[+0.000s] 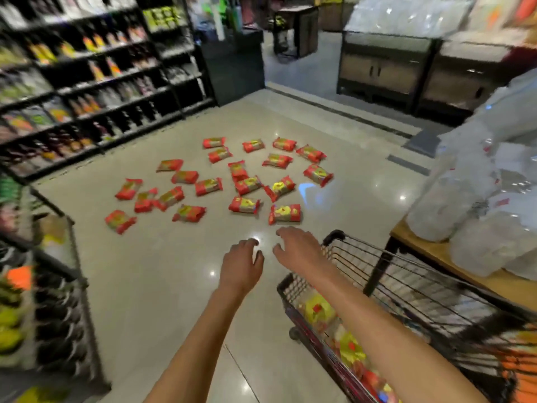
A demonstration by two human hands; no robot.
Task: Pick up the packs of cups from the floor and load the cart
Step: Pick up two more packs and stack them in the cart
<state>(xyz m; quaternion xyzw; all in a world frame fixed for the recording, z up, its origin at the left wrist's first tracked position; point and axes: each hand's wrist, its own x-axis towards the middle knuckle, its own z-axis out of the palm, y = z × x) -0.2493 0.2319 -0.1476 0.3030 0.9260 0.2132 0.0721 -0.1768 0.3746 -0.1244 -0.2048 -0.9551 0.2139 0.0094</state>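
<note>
Packs of cups: approx two dozen red packs scattered flat on the floor, mid-aisle; print unreadable, blurred. Nearest pack lies just ahead of both hands, not touched. Left hand and right hand extended over bare floor, fingers loosely spread, holding nothing. Cart at right, cut off by frame edge; some packs inside, partly hidden by right forearm. Shelving left, heavily blurred.

No print reads clearly — the red packs carry only blurred markings.
</note>
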